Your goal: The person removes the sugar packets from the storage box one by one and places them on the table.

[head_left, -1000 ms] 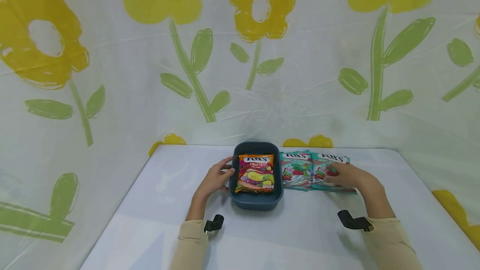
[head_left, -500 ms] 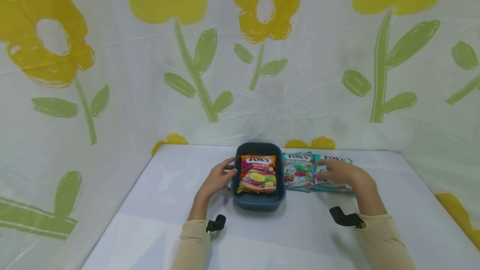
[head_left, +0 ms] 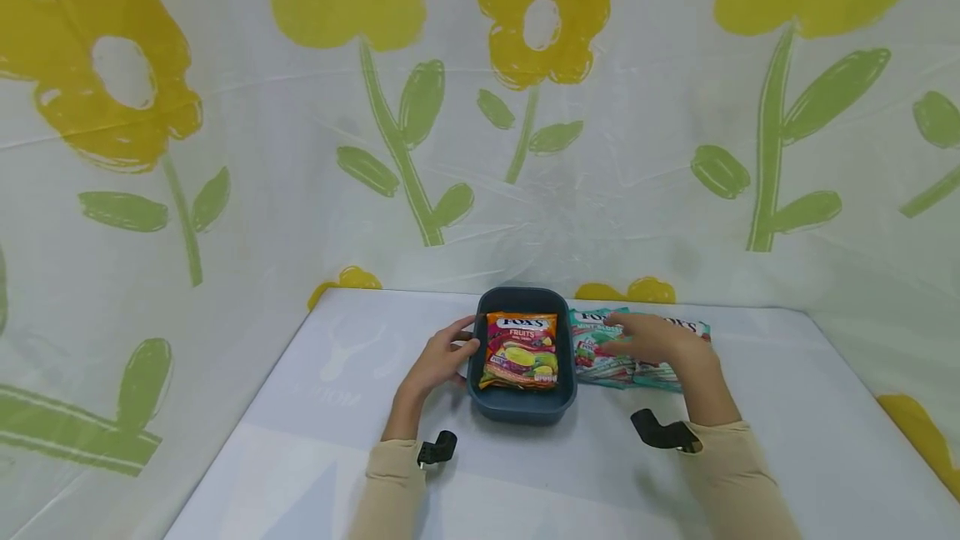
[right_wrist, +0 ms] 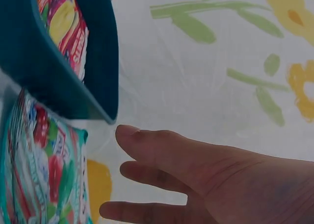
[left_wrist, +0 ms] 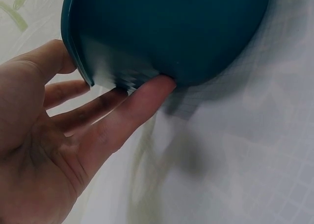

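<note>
On the white surface, a blazing Fox's Fruits bag in a dark blue box

Inside that box it lies, face up, all glossy film: orange along the top, magenta through the middle, yellow and green fruit across the front! And what a box, smooth-sided, a rounded oblong with tall walls and a thin rim. Left hand at its left side, fingers spread, tips against the wall. Just right of the box, two mint-green Fox's bags, side by side, crinkled and shiny, printed with red fruit and green leaves. Over them, the right hand, thumb and fingers spread, apart from the bags. Behind it all, a creased white sheet with big yellow flowers.
</note>
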Demonstrator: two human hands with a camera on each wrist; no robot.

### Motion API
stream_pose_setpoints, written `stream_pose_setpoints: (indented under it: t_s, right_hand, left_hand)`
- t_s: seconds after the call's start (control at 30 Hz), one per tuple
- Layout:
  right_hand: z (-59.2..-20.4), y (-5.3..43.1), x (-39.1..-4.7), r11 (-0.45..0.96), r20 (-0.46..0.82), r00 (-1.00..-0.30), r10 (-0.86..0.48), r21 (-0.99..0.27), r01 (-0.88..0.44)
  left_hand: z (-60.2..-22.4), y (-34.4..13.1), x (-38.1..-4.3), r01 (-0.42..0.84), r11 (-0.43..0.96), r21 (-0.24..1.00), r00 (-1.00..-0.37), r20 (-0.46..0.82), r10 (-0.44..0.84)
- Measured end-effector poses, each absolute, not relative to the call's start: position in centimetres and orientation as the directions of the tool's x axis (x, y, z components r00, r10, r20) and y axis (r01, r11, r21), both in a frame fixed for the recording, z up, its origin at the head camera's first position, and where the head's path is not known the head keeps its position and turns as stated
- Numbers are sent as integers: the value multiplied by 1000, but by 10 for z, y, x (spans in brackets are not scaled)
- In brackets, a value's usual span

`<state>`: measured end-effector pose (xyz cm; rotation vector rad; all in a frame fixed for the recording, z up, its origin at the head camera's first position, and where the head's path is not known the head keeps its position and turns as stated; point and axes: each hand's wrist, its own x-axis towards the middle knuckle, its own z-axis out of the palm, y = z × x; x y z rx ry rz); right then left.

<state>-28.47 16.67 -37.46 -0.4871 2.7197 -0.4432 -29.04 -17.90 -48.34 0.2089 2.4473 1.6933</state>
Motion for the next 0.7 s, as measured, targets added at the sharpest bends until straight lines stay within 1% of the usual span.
stream_pose_setpoints:
  t_s: [0.17,0.33,0.43,0.57,0.7]
  right_hand:
    - [-374,149,-289,892,-282,-881,-381,-364,-269]
    - [-375,134,-292,872,-276,-869,-410,-397,-286]
    - [-377,125,-293,874,-272,-867,-416,-382,-300]
    - [-382,113,-297,885,-258,-875,-409,-348,-311]
    - [-389,102,-300,877,-210,-884,-417,-349,-331]
  left_hand:
    - [-483,-179,-290,35,337,941,-977,-39,212]
    - [-478,-177,-287,34,330,943,-971,-47,234]
    - [-474,-176,-285,25,330,944,-969,-58,239]
    - [-477,-178,-286,40,334,942,-971,-42,233]
    - [-484,-179,-289,48,331,943,-974,-28,223]
